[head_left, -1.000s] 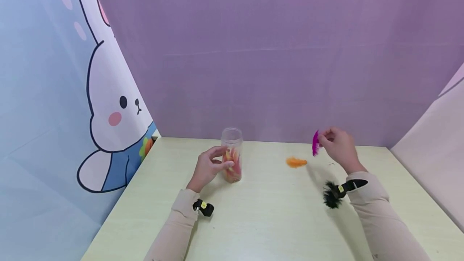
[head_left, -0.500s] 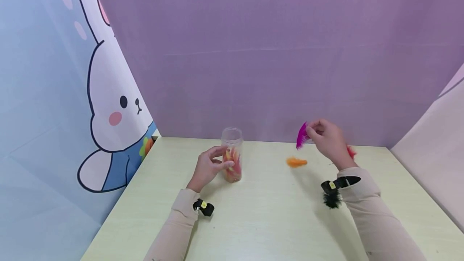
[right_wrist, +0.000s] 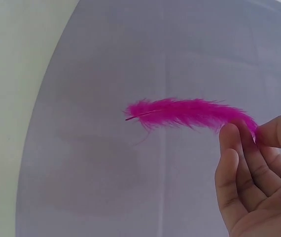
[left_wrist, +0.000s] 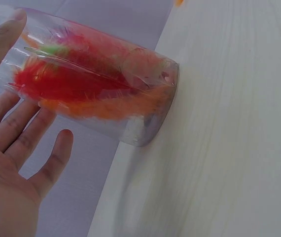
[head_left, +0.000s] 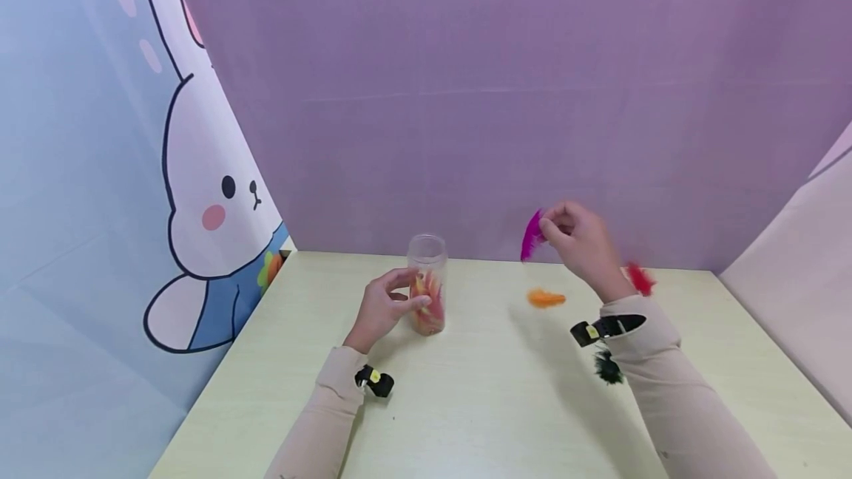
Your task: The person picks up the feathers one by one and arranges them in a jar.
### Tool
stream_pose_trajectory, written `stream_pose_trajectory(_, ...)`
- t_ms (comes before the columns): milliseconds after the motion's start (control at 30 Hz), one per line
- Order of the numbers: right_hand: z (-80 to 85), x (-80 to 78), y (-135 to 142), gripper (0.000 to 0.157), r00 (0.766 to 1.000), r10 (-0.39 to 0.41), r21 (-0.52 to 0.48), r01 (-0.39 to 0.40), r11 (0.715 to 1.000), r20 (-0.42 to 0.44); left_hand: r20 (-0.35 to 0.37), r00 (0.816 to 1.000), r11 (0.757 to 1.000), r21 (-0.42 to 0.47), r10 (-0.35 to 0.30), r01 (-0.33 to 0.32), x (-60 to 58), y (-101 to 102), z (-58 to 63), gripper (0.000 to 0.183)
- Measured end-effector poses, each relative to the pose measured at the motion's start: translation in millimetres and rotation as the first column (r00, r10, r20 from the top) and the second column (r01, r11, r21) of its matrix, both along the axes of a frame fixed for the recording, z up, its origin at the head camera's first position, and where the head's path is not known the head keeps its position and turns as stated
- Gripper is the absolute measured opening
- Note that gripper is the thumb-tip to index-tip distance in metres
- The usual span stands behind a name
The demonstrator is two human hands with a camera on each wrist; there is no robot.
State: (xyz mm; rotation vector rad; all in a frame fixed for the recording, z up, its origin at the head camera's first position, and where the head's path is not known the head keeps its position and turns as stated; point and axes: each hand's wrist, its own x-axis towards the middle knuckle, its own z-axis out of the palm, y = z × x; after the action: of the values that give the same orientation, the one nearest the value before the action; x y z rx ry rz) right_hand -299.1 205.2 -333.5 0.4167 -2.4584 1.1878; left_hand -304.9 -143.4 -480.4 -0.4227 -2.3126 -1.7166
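Note:
My left hand (head_left: 381, 309) holds a clear plastic jar (head_left: 427, 248) by its side, thumb and fingers around it. The jar stands upright and lidless on the table. Red, orange and some green feathers (left_wrist: 81, 84) fill its lower part in the left wrist view. Up in the air to the right, my right hand (head_left: 580, 244) pinches a magenta feather (right_wrist: 190, 112) at one end between thumb and fingertips. Its bare quill tip points away from the fingers, down and leftward in the head view.
On the pale table (head_left: 466, 412), an orange feather (head_left: 546, 298) lies right of the jar. A red feather (head_left: 641, 279) rests farther right, partly behind the right wrist. Below the wrist strap sits a dark fluffy feather (head_left: 608, 368), partly covered by the sleeve. A purple cloth (head_left: 466, 131) hangs behind.
My right hand has moved left and upward with the magenta feather, uncovering the red feather behind it. The left hand and the jar have stayed in place.

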Motion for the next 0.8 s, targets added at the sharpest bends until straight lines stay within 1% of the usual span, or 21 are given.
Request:
stream_pose_trajectory(200,7.0,1.2,-15,0.019,0.999,0.043,-0.056,-0.045,0.997,-0.029,-0.005,1.000,1.000,0.001,-0.003,0.003,-0.8,-1,-0.8,0.059)
stream_pose_trajectory(400,12.1,1.7,-30,0.017,0.993,0.093,-0.118,-0.101,0.988,-0.070,-0.005,1.000,1.000,-0.004,0.000,0.000,-0.2,0,-0.7,0.061)
stream_pose_trajectory(633,18.4,2.3,-45,0.016,0.988,0.122,-0.142,-0.135,0.981,-0.099,-0.002,1.000,1.000,-0.002,0.002,-0.002,0.6,0,-0.1,0.060)
stream_pose_trajectory(800,20.5,4.1,-56,0.015,0.983,0.144,-0.181,-0.163,0.970,-0.110,0.000,1.000,1.000,-0.002,0.003,-0.003,1.3,0,0.6,0.060)
